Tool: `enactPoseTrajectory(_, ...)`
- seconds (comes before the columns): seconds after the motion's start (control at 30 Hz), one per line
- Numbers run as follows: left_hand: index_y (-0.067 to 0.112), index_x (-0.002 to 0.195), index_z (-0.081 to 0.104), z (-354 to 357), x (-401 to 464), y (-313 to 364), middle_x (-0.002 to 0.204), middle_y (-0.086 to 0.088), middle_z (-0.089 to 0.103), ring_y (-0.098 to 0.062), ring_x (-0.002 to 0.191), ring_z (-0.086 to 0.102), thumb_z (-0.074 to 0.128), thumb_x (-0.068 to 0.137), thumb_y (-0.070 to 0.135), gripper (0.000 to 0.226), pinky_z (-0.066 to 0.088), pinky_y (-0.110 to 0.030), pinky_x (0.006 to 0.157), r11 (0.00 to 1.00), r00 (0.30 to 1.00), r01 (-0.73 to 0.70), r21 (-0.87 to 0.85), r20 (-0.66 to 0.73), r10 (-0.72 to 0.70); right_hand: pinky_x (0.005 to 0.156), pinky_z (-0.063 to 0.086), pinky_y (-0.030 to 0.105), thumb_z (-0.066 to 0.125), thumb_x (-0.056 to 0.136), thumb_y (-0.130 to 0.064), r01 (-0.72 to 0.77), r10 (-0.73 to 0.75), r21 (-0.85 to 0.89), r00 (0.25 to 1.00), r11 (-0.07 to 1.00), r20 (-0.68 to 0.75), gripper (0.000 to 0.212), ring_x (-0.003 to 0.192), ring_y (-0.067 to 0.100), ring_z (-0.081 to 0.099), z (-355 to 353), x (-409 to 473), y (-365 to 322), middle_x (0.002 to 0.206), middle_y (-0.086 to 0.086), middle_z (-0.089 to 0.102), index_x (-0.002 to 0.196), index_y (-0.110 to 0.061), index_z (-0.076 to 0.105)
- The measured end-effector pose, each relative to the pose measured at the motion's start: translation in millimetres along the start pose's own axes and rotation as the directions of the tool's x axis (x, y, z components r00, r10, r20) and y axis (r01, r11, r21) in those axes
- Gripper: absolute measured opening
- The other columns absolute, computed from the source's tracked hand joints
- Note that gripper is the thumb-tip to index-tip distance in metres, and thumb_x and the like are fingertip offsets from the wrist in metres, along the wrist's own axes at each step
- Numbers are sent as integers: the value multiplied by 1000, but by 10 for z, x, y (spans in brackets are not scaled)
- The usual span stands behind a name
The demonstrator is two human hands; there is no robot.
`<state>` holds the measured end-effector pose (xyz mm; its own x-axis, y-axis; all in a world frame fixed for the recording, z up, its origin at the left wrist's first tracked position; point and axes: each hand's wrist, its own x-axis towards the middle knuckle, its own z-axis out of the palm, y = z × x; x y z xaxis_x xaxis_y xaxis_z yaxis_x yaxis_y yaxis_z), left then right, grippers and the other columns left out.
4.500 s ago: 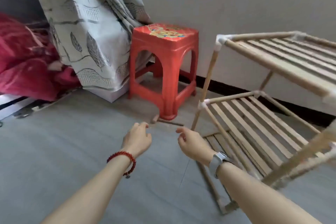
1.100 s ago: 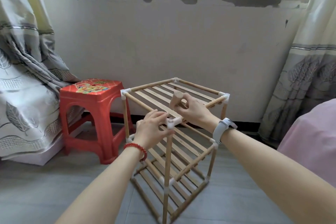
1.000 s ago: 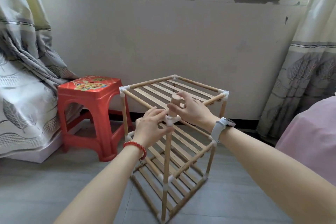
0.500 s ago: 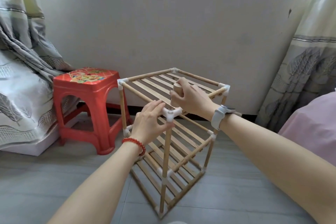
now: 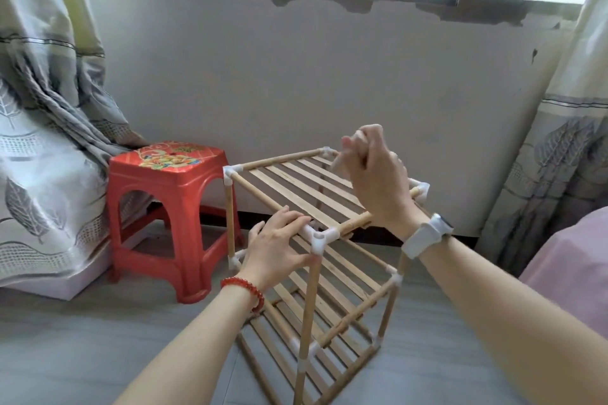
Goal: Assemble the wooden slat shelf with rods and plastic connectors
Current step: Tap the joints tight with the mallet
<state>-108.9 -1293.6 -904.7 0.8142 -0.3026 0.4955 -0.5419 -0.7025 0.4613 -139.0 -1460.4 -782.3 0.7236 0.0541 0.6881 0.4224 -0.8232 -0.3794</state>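
Note:
The wooden slat shelf stands upright on the floor with three slatted tiers joined by rods and white plastic connectors. My left hand holds the frame just left of the near top corner connector, thumb against the upright rod below it. My right hand is raised above the top tier, its fingers curled round a short wooden piece that is blurred and mostly hidden by the hand.
A red plastic stool stands left of the shelf. Patterned curtains hang at the left and right. The wall and window lie behind. Pink fabric shows at the right edge. Grey floor surrounds the shelf.
My right hand has lifted with the wooden piece from just above the near corner connector to higher over the top tier. My left hand stays at the corner.

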Motion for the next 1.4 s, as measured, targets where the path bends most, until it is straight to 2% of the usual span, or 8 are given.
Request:
enactPoseTrajectory(0.13,32,139,41,0,-31,-11,146,17,34,-1,142,10,67,77,54,71,11,-40,113,999,1000,24,40,-10,-24,62,49,35,37,99,-40,128,-72,-167,949,977,308,25,63,21,58,252,-517,3,74,-2,60,102,-15,40)
enactPoseTrajectory(0.3,34,139,41,0,-24,2,144,19,34,1,141,9,68,77,52,70,9,-34,110,999,1000,27,18,7,-27,61,41,34,40,99,-37,-81,83,30,996,996,-42,23,61,18,54,-30,54,41,65,-7,54,101,-14,41)
enactPoseTrajectory(0.47,36,140,38,2,-69,8,146,20,31,1,141,7,67,78,53,71,9,-38,113,997,999,36,62,24,-37,65,46,38,41,97,-40,129,-61,-175,936,976,346,24,63,22,54,304,-372,-27,67,-7,53,97,-16,40)
enactPoseTrajectory(0.77,36,141,37,-19,-81,-4,147,20,29,2,141,5,68,78,50,72,8,-37,114,998,999,36,54,26,-38,49,37,26,38,98,-41,229,-160,-180,929,957,332,21,50,8,44,319,-328,14,61,-11,46,93,-21,36)
enactPoseTrajectory(0.9,39,137,41,-21,-39,-4,143,23,32,3,140,7,70,75,50,70,9,-34,112,999,999,46,14,18,-46,55,40,32,43,96,-41,52,-51,63,998,997,-23,25,53,12,47,172,7,33,59,-11,50,93,-16,39)
enactPoseTrajectory(1.03,35,140,38,-38,-51,-41,148,21,27,3,141,5,66,78,51,70,9,-37,113,996,998,37,80,44,-41,51,36,28,44,97,-39,242,-204,-91,930,966,305,22,53,14,46,418,-475,12,68,-5,54,93,-17,39)
enactPoseTrajectory(1.2,38,139,38,-67,-62,-2,145,21,32,3,140,7,68,78,48,69,10,-35,111,999,998,50,9,30,-50,58,45,36,45,96,-38,12,-12,107,1000,994,-1,27,59,17,54,155,-26,0,64,-8,58,98,-11,44)
enactPoseTrajectory(1.4,39,140,37,-45,-118,-55,146,21,30,7,139,4,66,78,54,70,13,-40,113,998,997,49,25,55,-50,52,45,32,43,97,-39,71,-56,-66,978,995,201,23,54,16,53,163,-179,38,62,-9,53,95,-17,40)
